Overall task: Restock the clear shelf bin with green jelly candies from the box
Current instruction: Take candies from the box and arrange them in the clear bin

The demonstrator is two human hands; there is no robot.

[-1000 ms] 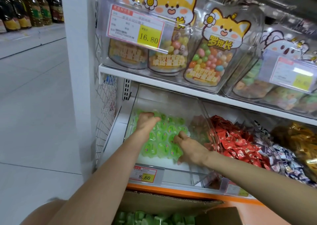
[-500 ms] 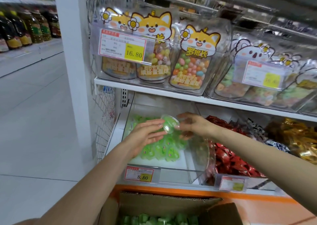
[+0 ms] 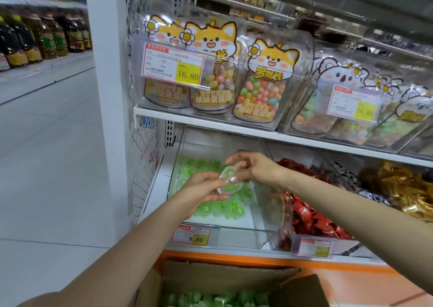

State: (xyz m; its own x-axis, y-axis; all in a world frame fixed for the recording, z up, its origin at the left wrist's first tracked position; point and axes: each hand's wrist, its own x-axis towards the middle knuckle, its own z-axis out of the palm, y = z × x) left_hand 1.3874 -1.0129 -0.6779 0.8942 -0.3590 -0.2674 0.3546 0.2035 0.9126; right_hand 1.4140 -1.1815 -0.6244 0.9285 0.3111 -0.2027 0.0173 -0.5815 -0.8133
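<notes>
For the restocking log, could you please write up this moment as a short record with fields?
held item: one green jelly cup, above the bin, between both hands
left hand: fingers pinch the cup's left edge
right hand: fingers pinch its right edge
clear bin: green candies lie in its back part
box: open, below the shelf, holding more green jellies
price tag: 8.60, on the bin's front
next bin to the right: red-wrapped candies
</notes>
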